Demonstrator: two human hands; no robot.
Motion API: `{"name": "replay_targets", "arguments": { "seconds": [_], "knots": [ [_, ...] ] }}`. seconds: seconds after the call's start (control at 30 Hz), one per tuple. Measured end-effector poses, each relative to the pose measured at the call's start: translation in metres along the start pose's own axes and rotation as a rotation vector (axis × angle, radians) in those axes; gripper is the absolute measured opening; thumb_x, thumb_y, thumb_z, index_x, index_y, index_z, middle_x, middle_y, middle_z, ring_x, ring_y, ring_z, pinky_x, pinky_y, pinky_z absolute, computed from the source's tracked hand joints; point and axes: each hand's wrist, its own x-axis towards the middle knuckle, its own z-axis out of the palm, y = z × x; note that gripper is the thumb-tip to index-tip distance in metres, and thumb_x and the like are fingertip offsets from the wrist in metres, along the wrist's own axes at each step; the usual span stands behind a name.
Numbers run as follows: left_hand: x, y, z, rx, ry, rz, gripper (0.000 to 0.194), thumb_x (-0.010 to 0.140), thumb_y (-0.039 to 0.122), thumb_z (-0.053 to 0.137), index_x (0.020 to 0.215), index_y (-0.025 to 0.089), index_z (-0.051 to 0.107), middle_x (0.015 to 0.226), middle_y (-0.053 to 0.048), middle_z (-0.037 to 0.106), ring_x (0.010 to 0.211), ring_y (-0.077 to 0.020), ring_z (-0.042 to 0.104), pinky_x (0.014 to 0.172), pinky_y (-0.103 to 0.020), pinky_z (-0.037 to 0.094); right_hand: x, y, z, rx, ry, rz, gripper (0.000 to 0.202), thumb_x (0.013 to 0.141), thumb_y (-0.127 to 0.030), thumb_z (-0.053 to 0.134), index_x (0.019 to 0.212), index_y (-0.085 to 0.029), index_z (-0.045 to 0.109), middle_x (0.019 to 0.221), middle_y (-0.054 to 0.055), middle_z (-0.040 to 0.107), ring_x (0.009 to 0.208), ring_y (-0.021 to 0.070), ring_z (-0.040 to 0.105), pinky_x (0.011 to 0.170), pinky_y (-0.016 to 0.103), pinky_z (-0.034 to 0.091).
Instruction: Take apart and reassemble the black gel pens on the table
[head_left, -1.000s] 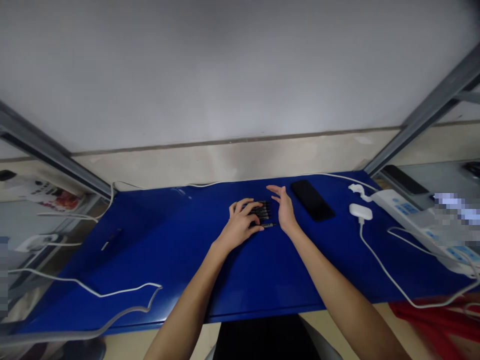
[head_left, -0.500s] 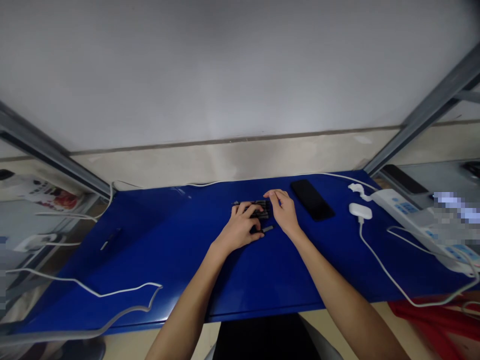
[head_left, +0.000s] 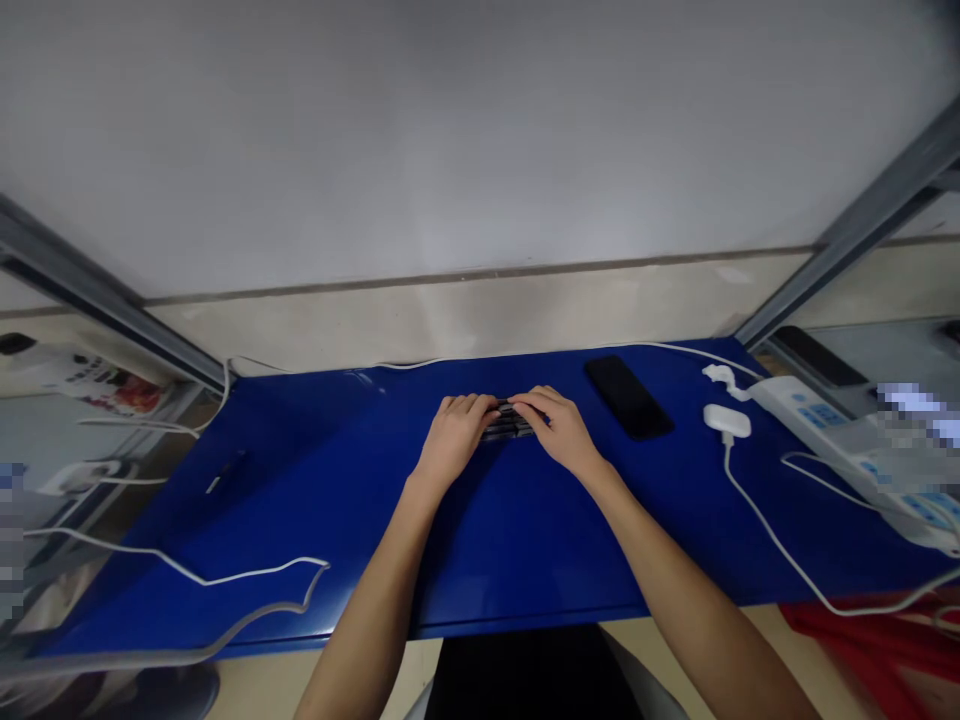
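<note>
Blue worktop nearest, then left hand and right hand, one at each end of the black pens. Fingers of both clamped on the pens' ends, probably to hold them side by side and level. Seemingly laid flat on the worktop, for support. Slightly farther, right of the right hand, phone, apart from the pens; behind, white cable along the wall, perhaps for tidiness.

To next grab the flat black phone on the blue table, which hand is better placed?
Probably the right hand: nearer the flat black phone than the left hand, though both touch the slim black pens.
</note>
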Motion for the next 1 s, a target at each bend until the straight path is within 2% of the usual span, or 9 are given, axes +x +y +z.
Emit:
{"name": "replay_targets", "arguments": {
  "seconds": [0.1,0.2,0.33,0.53,0.73,0.83,1.0],
  "knots": [
    [0.0,0.0,-0.002,0.067,0.021,0.009,0.03,0.102,0.035,0.037,0.116,0.021,0.06,0.096,-0.005,0.064,0.087,-0.0191,0.054,0.078,-0.033,0.037,-0.001,0.002,0.001,-0.028,-0.038,-0.032,0.024,0.1,-0.029,0.047,0.11,-0.024,0.069,0.095,0.005,0.068,0.09,0.021,0.061,0.086,0.038,0.048],
    [0.0,0.001,-0.002,0.066,0.002,0.058,0.032,0.103,0.035,0.035,0.118,0.023,0.061,0.095,-0.005,0.064,0.088,-0.019,0.053,0.077,-0.032,0.035,-0.002,0.004,0.004,-0.086,-0.132,-0.07,0.026,0.1,-0.029,0.045,0.115,-0.025,0.066,0.098,0.006,0.068,0.092,0.0217,0.062,0.091,0.041,0.048],
    [0.001,0.002,0.001,0.073,-0.026,0.099,0.034,0.103,0.034,0.034,0.109,0.02,0.064,0.093,-0.006,0.064,0.087,-0.0192,0.052,0.076,-0.034,0.033,-0.004,0.005,0.01,-0.161,-0.211,-0.087,0.028,0.101,-0.028,0.041,0.113,-0.024,0.067,0.098,0.008,0.067,0.092,0.0242,0.06,0.086,0.044,0.05],
    [0.002,0.005,-0.003,-0.008,-0.078,0.048,0.036,0.104,0.033,0.031,0.103,0.02,0.065,0.088,-0.004,0.065,0.081,-0.0169,0.051,0.073,-0.032,0.031,-0.006,0.002,0.013,-0.239,-0.149,-0.141,0.034,0.102,-0.028,0.038,0.101,-0.02,0.07,0.089,0.01,0.066,0.082,0.0241,0.057,0.079,0.042,0.05],
    [0.003,0.001,0.0,-0.154,-0.096,-0.006,0.037,0.104,0.034,0.032,0.096,0.021,0.065,0.082,-0.001,0.064,0.078,-0.0158,0.051,0.072,-0.031,0.031,-0.008,-0.001,0.012,-0.392,-0.16,-0.207,0.037,0.103,-0.022,0.032,0.11,-0.017,0.069,0.091,0.012,0.067,0.088,0.0257,0.056,0.082,0.042,0.047],
    [0.003,0.0,0.002,-0.153,-0.082,-0.025,0.037,0.104,0.036,0.032,0.099,0.021,0.066,0.083,-0.001,0.064,0.079,-0.0163,0.051,0.073,-0.031,0.03,-0.005,-0.001,0.01,-0.34,-0.135,-0.16,0.032,0.102,-0.029,0.038,0.107,-0.02,0.069,0.094,0.01,0.068,0.088,0.0247,0.057,0.084,0.042,0.046],
    [0.002,0.002,0.002,-0.118,-0.052,-0.022,0.039,0.104,0.038,0.031,0.106,0.022,0.066,0.087,-0.003,0.066,0.081,-0.0169,0.051,0.074,-0.032,0.03,-0.002,0.003,0.003,-0.141,-0.077,0.027,0.028,0.1,-0.033,0.046,0.086,-0.024,0.068,0.08,0.004,0.069,0.076,0.022,0.059,0.077,0.038,0.046]
  ]
}}
